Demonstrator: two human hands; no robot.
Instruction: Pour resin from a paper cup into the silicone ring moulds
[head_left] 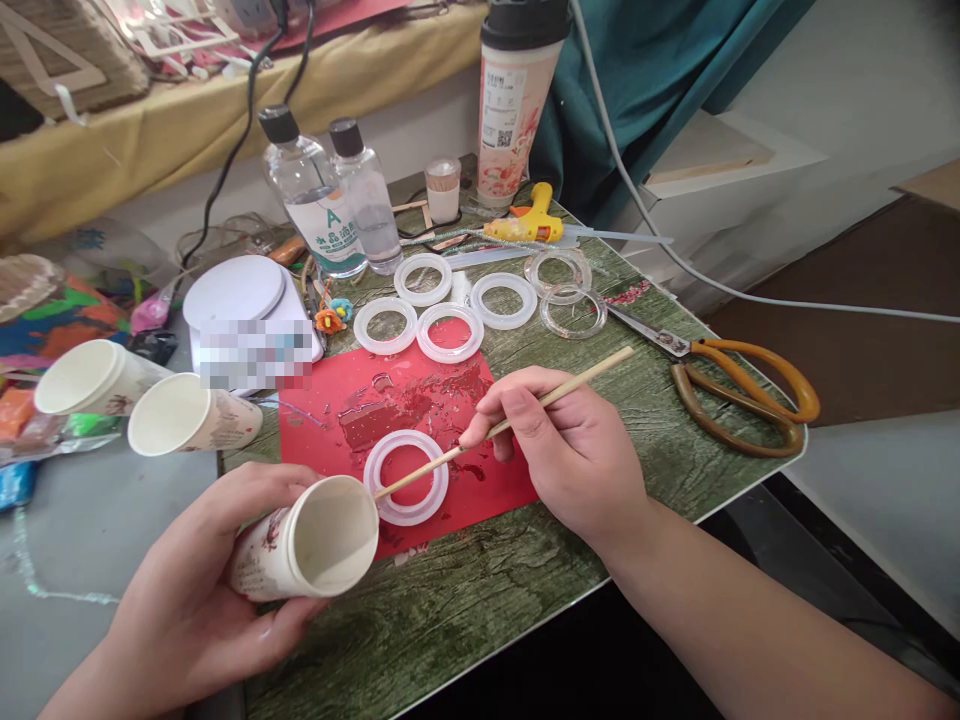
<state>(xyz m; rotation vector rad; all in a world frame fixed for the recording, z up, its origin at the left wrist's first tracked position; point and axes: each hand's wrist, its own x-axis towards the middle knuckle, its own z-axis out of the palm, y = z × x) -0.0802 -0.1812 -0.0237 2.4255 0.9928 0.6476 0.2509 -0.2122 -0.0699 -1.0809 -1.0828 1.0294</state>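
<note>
My left hand [217, 570] is wrapped round a white paper cup [259, 560], tilted so its mouth faces me; it looks like two cups nested. Between the thumb and fingers of my right hand [562, 440] is a thin wooden stick [592, 374]. The stick's lower end reaches the left rim of a translucent ring mold [442, 480], just beside the cup's mouth. That mold lies on a red sheet [322, 400] wet with clear smears. Behind it are several more ring molds [504, 301], one of them partly on the sheet's far edge.
Large scissors [739, 385] with orange handles lie at the right. Two clear bottles [326, 225], a yellow glue gun [536, 218] and a lidded drink cup [517, 110] stand at the back. Leftward are a white scale [236, 290] and two paper cups [191, 415].
</note>
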